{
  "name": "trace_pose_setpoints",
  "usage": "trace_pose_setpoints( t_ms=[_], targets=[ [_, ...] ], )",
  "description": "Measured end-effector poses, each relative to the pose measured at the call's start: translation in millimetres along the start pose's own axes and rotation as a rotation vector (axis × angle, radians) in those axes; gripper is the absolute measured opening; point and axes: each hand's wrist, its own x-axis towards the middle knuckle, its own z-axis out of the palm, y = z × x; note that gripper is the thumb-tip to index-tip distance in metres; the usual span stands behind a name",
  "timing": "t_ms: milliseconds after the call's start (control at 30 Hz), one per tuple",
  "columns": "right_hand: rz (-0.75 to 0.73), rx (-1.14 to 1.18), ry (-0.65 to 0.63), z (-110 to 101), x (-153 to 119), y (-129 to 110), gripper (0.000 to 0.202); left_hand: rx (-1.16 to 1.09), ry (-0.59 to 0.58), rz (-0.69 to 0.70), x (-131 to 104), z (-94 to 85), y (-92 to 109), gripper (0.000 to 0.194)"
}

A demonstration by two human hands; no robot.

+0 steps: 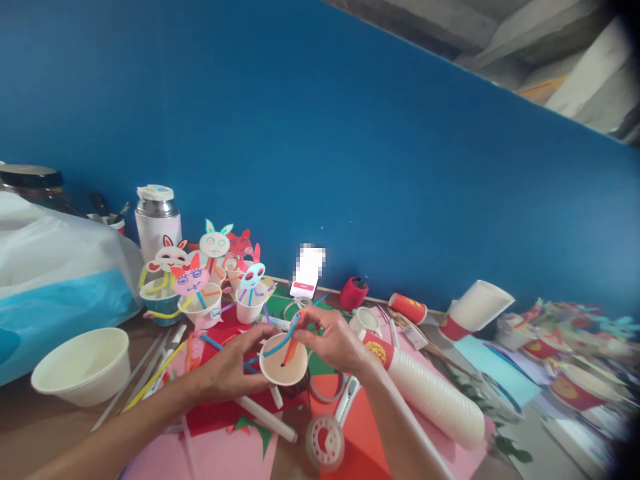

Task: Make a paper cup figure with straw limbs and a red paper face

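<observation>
My left hand is closed around the side of a white paper cup, whose open top tilts toward me. Over the cup, my right hand pinches the upper ends of a blue straw and an orange straw between thumb and fingers. The orange straw reaches down into the cup, near a small dark spot on its inside. The blue one curves across to the cup's left rim. Behind my left hand stand several paper cups with animal faces, among them a pink face and a light-blue face.
A tape roll and a utility knife lie in front on coloured paper. Stacked paper cups lie on the right. A white bowl and a thermos stand left. A lit phone leans against the blue wall.
</observation>
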Motion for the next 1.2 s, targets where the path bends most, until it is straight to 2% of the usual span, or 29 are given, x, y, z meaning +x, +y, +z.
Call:
trace_pose_setpoints(
  t_ms=[433, 533, 667, 767, 933, 1033, 1200],
  targets=[
    [-0.055, -0.051, -0.018, 9, 0, 5, 0.004, -0.1, 0.004, -0.043, 2, 1.5, -4, 0.053],
    [-0.053, -0.131, -0.029, 9, 0, 6, 0.003, -0.094, -0.037, -0.046, 3, -3.6, -8, 0.05],
    [-0.055, -0.203, -0.045, 10, 0, 8, 0.002, -0.115, -0.099, -0.108, 3, -17.7, -4, 0.057],
    [-0.054, -0.223, -0.046, 10, 0, 10, 0.001, -0.068, -0.108, -0.166, 3, -29.6, 7, 0.048],
    [-0.057, -0.255, -0.04, 8, 1, 8, 0.002, 0.174, -0.092, -0.222, 5, -38.9, 21, 0.015],
    [-0.071, -0.28, -0.034, 8, 1, 6, 0.004, 0.188, -0.087, -0.204, 6, -37.2, 18, 0.007],
    [-0.119, -0.295, -0.058, 11, 0, 8, 0.006, 0.063, -0.018, -0.186, 7, -28.3, 8, 0.008]
  ],
)
